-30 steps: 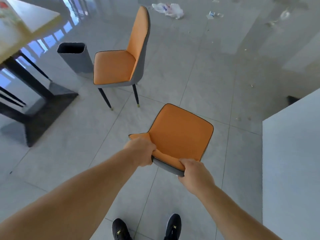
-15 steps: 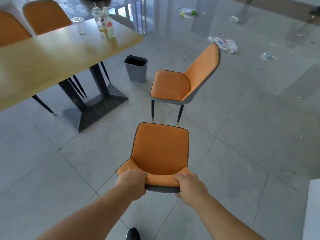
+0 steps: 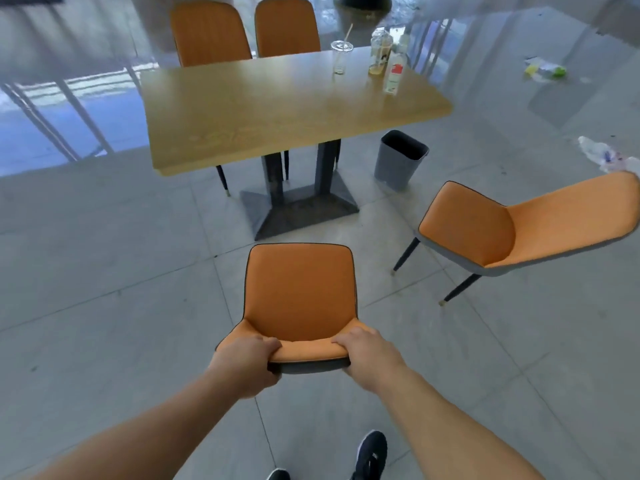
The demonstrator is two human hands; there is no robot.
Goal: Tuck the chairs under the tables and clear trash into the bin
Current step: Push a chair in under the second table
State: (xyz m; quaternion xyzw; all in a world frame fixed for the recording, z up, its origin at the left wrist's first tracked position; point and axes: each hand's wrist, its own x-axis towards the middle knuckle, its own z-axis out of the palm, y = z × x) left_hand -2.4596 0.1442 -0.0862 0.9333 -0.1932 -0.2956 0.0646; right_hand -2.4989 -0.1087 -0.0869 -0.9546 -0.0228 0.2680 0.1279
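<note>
We see a grey bin standing on the floor just beside the right end of the wooden desk; its inside looks dark, and we cannot tell whether anything lies in it. On the desk's far right corner stand a clear cup with a straw and only a little liquid at its bottom, a second cup with a yellowish remnant, and a small bottle with a red and white label.

Our left hand and right hand are both closed over the top edge of the backrest of the orange chair in front of us, fingers curled over the front, arms stretched forward. This chair faces the desk's near side, near its dark base but not under the top. A second orange chair stands to the right, turned sideways and apart from the desk. Two more chairs are pushed in on the far side. Trash lies on the floor at the right: a crumpled plastic bag and, farther off, a yellow and green wrapper. One dark shoe shows between our arms.

Compared with half a second ago, the desk has swung from the left of the view to straight ahead, the chair we hold is now squared to it, and the bin and second chair have shifted to the right.
</note>
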